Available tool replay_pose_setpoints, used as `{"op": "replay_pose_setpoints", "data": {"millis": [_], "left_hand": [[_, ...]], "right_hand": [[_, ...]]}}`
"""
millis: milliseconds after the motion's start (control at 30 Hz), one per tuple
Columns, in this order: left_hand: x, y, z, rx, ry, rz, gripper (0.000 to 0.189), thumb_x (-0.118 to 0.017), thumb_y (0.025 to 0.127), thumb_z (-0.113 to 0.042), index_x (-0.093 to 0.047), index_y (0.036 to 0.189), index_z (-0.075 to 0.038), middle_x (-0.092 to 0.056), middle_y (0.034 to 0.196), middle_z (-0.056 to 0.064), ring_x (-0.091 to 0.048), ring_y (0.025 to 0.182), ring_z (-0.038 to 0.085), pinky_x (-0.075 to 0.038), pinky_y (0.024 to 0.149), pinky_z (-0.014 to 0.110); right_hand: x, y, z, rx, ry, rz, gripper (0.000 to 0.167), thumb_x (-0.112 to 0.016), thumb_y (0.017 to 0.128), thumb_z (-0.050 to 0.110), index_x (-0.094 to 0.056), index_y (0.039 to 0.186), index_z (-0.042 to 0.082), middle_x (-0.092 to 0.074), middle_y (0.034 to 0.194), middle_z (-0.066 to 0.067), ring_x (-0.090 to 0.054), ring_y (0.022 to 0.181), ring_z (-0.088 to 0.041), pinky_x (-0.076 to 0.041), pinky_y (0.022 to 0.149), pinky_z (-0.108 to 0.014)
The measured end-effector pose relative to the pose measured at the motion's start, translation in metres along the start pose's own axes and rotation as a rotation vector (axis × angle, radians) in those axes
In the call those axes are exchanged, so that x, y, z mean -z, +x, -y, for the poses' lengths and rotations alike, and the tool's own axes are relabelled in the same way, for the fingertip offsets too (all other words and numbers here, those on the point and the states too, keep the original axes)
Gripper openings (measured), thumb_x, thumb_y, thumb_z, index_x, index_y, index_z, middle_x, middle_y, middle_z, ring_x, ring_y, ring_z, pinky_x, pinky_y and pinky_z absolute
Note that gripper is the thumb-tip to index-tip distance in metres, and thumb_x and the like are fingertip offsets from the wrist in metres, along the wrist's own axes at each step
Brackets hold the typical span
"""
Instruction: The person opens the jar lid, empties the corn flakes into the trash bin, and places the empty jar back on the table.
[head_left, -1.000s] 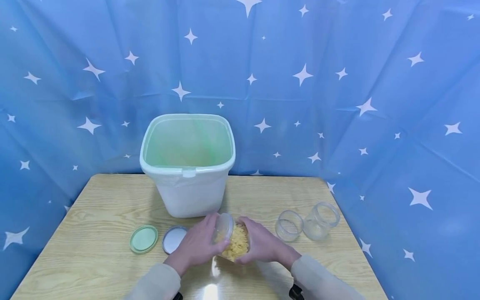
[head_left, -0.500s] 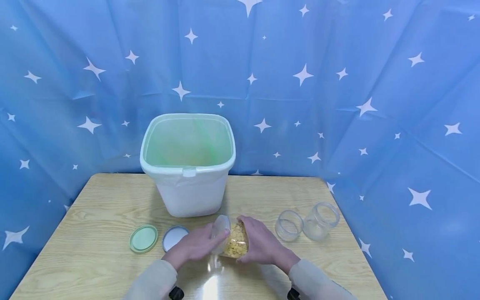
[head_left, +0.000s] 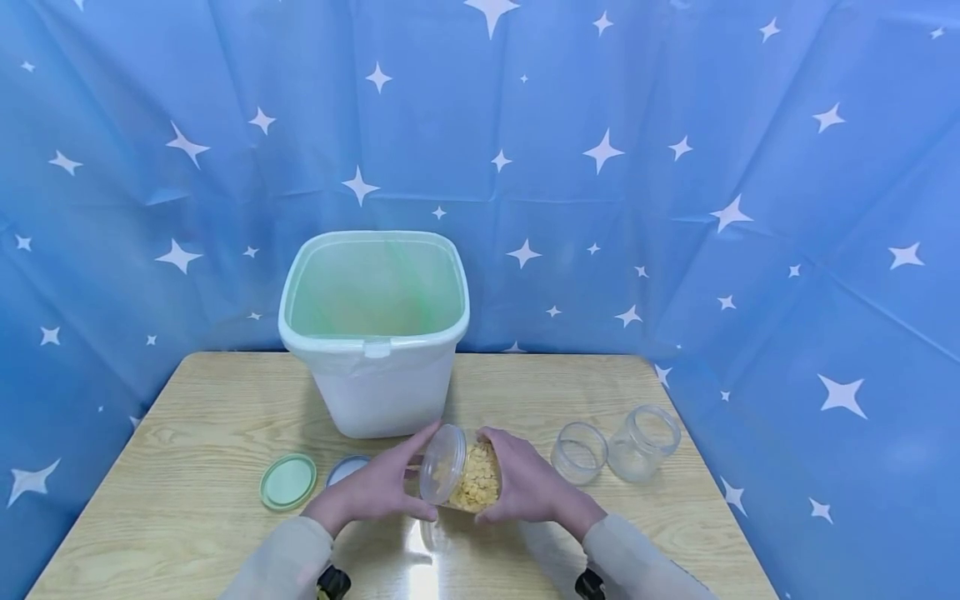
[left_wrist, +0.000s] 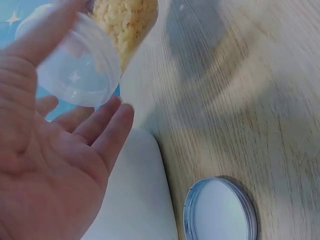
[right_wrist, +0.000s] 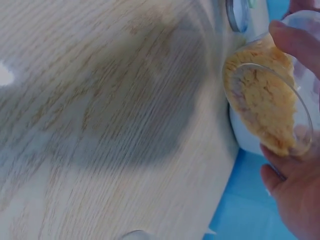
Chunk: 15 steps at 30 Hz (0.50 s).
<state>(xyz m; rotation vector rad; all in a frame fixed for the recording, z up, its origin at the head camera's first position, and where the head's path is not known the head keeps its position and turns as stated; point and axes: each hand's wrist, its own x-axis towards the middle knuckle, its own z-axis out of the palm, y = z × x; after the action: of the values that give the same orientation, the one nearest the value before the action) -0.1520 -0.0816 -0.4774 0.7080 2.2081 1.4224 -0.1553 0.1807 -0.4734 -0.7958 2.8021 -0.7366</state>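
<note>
A clear jar (head_left: 477,477) of small yellow, pasta-like pieces is tilted on its side above the table, its mouth end toward the left. My right hand (head_left: 525,477) grips its base end, thumb and fingers around the wall in the right wrist view. A clear round lid (head_left: 443,463) sits at the mouth end. Around this lid my left hand (head_left: 382,483) is spread, with the fingers fairly straight in the left wrist view; whether it touches the rim I cannot tell. Below the left hand lies a blue-grey lid (left_wrist: 220,210), partly hidden in the head view.
A white bin (head_left: 378,383) with a pale green inside stands at the back of the wooden table (head_left: 187,500). A green lid (head_left: 288,482) lies at the left. To the right are two clear jars, a shorter jar (head_left: 578,452) and a taller jar (head_left: 642,443).
My left hand has loosened from around the clear lid and spread, shifting slightly left and covering more of the blue-grey lid. The right hand keeps its grip on the jar, nearly still.
</note>
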Motion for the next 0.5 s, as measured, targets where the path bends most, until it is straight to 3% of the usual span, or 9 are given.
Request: {"op": "replay_pose_setpoints", "data": {"millis": [267, 500], "left_hand": [[0.0024, -0.0014, -0.0005, 0.044, 0.048, -0.028, 0.105, -0.084, 0.074, -0.036, -0.021, 0.156, -0.022, -0.043, 0.149, 0.015, -0.061, 0.116, 0.029, -0.052, 0.096, 0.045], [0.0004, -0.0002, -0.0017, 0.101, 0.08, -0.053, 0.097, -0.078, 0.08, -0.044, -0.026, 0.153, -0.009, -0.059, 0.122, 0.011, -0.064, 0.09, 0.015, -0.054, 0.072, 0.029]], "right_hand": [[0.0014, -0.0004, 0.0007, -0.002, 0.005, 0.01, 0.116, -0.092, 0.051, 0.045, -0.036, 0.144, 0.006, -0.055, 0.133, -0.004, -0.056, 0.116, -0.018, -0.049, 0.101, -0.041], [0.0013, 0.0001, 0.0007, -0.01, -0.004, 0.004, 0.116, -0.092, 0.051, 0.045, -0.036, 0.145, 0.007, -0.054, 0.134, -0.004, -0.055, 0.117, -0.019, -0.048, 0.101, -0.042]]}}
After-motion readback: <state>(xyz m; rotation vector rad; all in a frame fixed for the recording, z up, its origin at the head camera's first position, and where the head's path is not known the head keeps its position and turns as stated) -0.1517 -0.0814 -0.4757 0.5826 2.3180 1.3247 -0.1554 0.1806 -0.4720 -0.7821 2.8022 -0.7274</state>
